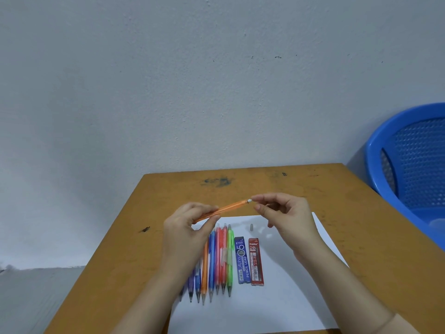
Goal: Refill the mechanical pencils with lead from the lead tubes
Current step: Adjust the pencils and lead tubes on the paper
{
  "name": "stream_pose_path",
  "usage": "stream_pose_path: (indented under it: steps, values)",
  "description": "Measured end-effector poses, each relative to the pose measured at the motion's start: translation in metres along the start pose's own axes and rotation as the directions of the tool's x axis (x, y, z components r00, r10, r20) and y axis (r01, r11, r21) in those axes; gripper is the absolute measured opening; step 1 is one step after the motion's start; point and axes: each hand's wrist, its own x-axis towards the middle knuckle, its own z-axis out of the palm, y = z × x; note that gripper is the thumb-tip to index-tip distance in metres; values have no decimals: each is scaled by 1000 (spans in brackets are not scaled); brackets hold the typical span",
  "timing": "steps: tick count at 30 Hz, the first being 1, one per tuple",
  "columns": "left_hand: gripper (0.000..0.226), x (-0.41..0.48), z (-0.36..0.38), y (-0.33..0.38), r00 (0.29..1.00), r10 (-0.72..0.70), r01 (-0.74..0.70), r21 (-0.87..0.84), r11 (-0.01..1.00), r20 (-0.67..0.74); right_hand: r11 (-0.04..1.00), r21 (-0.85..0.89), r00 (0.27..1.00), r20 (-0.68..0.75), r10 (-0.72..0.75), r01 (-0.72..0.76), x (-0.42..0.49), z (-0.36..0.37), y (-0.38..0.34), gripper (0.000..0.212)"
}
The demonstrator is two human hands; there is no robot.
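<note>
My left hand point(190, 225) grips an orange mechanical pencil point(228, 206) by its lower half and holds it slanted above the table. The pencil's white eraser end point(249, 201) points up to the right. My right hand point(286, 218) has its thumb and forefinger pinched right at that eraser end. A small clear cap point(251, 227) lies on the white paper point(277, 304). Several coloured pencils point(218, 261) lie side by side on the paper, tips toward me. To their right lie a blue lead tube point(242, 260) and a red lead tube point(256, 261).
The orange-brown table point(134, 237) stands against a grey wall. A blue plastic basket point(414, 165) sits beyond the table's right edge. Dark smudges mark the far part of the tabletop.
</note>
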Motion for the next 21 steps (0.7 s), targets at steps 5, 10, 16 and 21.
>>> stream_pose_path:
  steps: [5,10,16,21]
  values:
    - [20,1,0,2,1000,1,-1,5,1000,-2,996,-87,1000,20,-14,16,3,-1,8,30]
    - [17,1,-1,0,1000,-16,16,3,1000,-17,863,-504,998,59,5,26,9,-3,27,24]
    - [17,2,-2,1,1000,-19,19,-7,1000,-18,711,-703,987,96,131,-26,11,1,39,26]
    - [17,1,-3,3,999,-30,30,-16,999,-24,692,-721,987,97,131,-21,13,1,41,23]
